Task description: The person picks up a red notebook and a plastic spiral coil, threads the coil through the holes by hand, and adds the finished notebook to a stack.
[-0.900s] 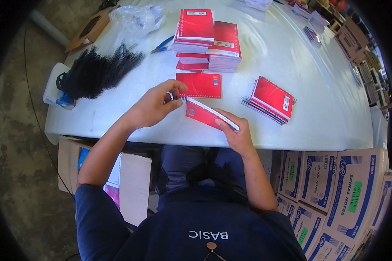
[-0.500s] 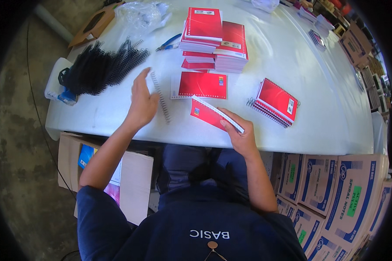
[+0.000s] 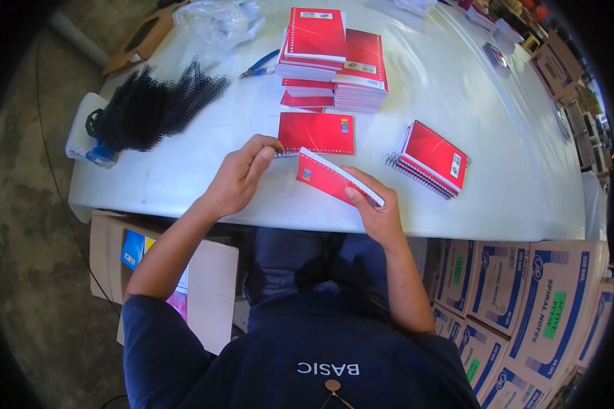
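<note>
My right hand [image 3: 373,208] grips a small red-covered notebook [image 3: 329,183] at its right end, thumb on the cover, with the white page edge tilted upward. At the notebook's left end, my left hand [image 3: 239,178] is closed in a pinch. A bit of dark spiral coil [image 3: 288,154] shows at its fingertips; the rest is hidden by the hand. Just beyond lies a loose red notebook [image 3: 317,131] with punched holes along its near edge. Behind it stand stacks of unbound red notebooks [image 3: 318,34]. To the right, several coil-bound red notebooks [image 3: 435,155] are piled up.
A heap of black spiral coils [image 3: 157,105] lies at the table's left, beside a white container [image 3: 82,129]. Blue-handled pliers [image 3: 260,65] and clear plastic wrap [image 3: 218,27] are farther back. An open carton [image 3: 208,293] stands below left; stacked cartons [image 3: 549,307] are below right.
My left hand has moved right and closed to a pinch near the held notebook. The coil that lay beside it no longer shows at its former spot. My right hand has hardly moved.
</note>
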`<move>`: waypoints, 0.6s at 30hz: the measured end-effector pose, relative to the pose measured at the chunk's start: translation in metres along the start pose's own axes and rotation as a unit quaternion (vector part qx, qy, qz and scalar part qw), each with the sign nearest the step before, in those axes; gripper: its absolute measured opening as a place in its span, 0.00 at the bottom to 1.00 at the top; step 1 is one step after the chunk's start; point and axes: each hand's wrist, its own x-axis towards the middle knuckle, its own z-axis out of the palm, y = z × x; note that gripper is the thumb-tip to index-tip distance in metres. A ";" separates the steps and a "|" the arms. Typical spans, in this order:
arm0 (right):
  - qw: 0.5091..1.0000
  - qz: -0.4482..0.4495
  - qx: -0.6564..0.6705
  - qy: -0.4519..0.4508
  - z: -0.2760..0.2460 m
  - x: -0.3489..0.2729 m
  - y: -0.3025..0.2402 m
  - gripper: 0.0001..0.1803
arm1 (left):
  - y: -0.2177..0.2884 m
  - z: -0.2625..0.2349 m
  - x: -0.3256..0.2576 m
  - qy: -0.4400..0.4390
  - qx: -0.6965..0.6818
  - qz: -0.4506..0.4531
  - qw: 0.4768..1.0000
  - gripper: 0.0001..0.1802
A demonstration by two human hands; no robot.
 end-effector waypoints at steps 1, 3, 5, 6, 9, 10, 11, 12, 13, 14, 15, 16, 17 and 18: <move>1.000 -0.001 0.000 0.000 0.000 0.000 0.000 0.15 | 0.002 0.002 0.001 -0.012 0.009 -0.001 1.000 0.14; 1.000 -0.001 0.000 -0.001 0.000 0.000 -0.001 0.16 | 0.005 0.005 0.003 -0.037 0.027 -0.002 0.999 0.15; 1.000 0.003 0.000 -0.002 -0.001 0.000 -0.001 0.16 | 0.002 0.005 0.008 -0.048 0.064 -0.011 0.997 0.15; 1.000 0.004 0.003 -0.004 -0.001 0.000 -0.001 0.16 | 0.001 0.005 0.010 -0.055 0.083 -0.016 0.995 0.15; 1.000 0.002 0.010 -0.005 0.000 0.001 -0.001 0.16 | -0.001 0.006 0.013 -0.041 0.092 -0.001 0.995 0.15; 1.000 -0.001 0.010 -0.002 0.000 0.001 -0.001 0.15 | -0.001 0.007 0.014 -0.029 0.079 0.004 0.996 0.15; 1.000 -0.003 0.010 0.000 0.000 0.001 -0.001 0.15 | -0.001 0.008 0.014 -0.018 0.066 0.008 0.998 0.14; 1.000 0.000 0.010 -0.004 0.000 0.001 0.000 0.15 | -0.001 0.009 0.015 -0.006 0.053 0.012 0.999 0.14; 1.000 0.004 0.011 -0.009 -0.001 0.000 0.000 0.15 | -0.001 0.007 0.016 -0.031 -0.010 -0.029 0.999 0.11; 1.000 0.007 0.012 -0.014 -0.001 0.000 0.001 0.15 | -0.002 0.004 0.018 -0.057 -0.073 -0.070 0.993 0.09; 1.000 -0.006 0.006 -0.020 -0.002 -0.001 0.002 0.15 | -0.002 0.001 0.020 -0.082 -0.136 -0.110 0.981 0.07; 0.999 -0.018 0.000 -0.027 -0.003 -0.001 0.005 0.15 | -0.001 -0.002 0.021 -0.093 -0.170 -0.088 0.977 0.06; 0.999 -0.031 -0.005 -0.034 -0.004 -0.001 0.006 0.15 | 0.000 -0.005 0.022 -0.104 -0.203 -0.066 0.971 0.05; 0.998 -0.039 -0.007 -0.043 -0.005 -0.001 0.006 0.15 | 0.000 -0.009 0.022 -0.113 -0.236 -0.045 0.964 0.06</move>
